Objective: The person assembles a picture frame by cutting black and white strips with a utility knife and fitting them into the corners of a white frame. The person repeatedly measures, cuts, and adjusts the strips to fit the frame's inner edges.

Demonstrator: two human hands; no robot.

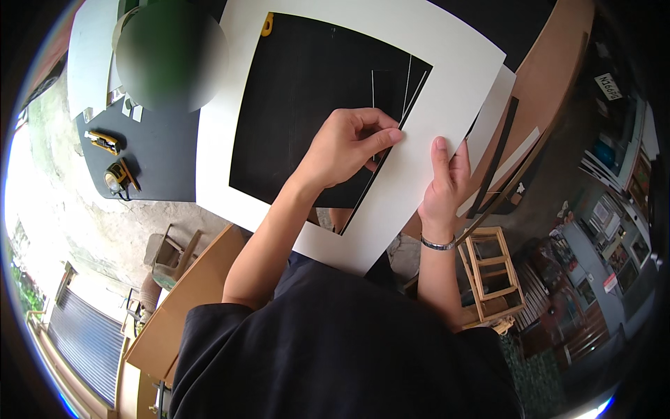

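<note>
A white mat board [307,241] with a large rectangular cut-out lies slanted over a black work surface [300,105], its near corner reaching over my lap. My left hand [342,146] reaches into the opening, thumb and fingers pinched on the inner right edge of the board. At the outer right edge, my right hand [443,181] grips the board, thumb on top and fingers mostly hidden beneath. Thin pale lines, perhaps slivers [407,87], show in the opening beside my left fingertips. A yellow handle [267,24] peeks out at the opening's far left corner.
A yellow utility knife [103,142] and a tape measure [118,178] lie at left, near small white scraps [132,108]. Dark strips [495,157] lie along the right table edge. A wooden frame stool [492,269] stands at lower right. A blurred round patch covers the upper left.
</note>
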